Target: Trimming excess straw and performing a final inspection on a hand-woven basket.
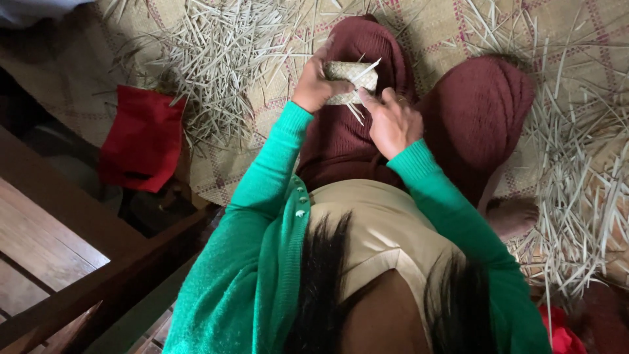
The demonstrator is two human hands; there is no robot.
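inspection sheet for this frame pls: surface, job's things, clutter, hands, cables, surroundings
Surface: woven mat with a faint reddish grid, laid on the floor.
Job's things: small woven straw piece, loose strip ends sticking out, held over the person's lap.
Clutter: cut straw strips in a heap at the upper left and another at the right; red cloth bag at the mat's left edge.
Hands: left hand grips the woven piece's left side; right hand has fingers on its lower right edge.
Cables: nothing seen.
Surroundings: dark wooden boards and rail at lower left; a bare foot at right; more red cloth at the bottom right.
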